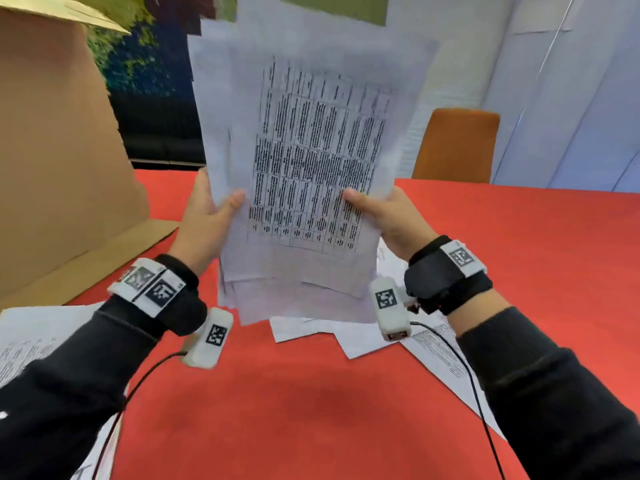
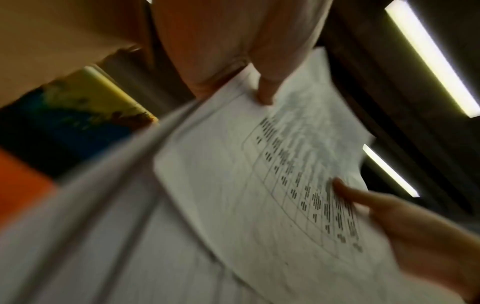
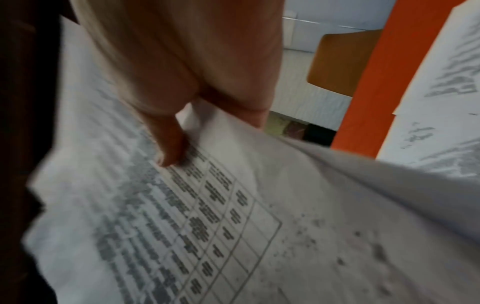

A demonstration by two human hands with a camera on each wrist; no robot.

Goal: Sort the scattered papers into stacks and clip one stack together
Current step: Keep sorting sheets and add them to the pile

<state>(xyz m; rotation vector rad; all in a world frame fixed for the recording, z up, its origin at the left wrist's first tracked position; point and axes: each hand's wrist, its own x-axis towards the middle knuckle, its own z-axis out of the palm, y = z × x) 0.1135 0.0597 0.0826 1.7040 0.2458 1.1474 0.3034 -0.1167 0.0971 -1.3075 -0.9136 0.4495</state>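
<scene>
Paper stack (image 1: 304,161) upright, gridded table print unreadable, left hand (image 1: 204,216), right hand (image 1: 391,216) gripping

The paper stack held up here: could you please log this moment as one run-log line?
left hand: grips paper stack | right hand: grips stack | stack: raised above red table | loose papers: on table

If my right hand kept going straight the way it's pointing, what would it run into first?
Probably nothing on the table: the right hand, gripping the paper stack, points up and away. The orange chair lies roughly beyond it, though depth is unclear.
</scene>
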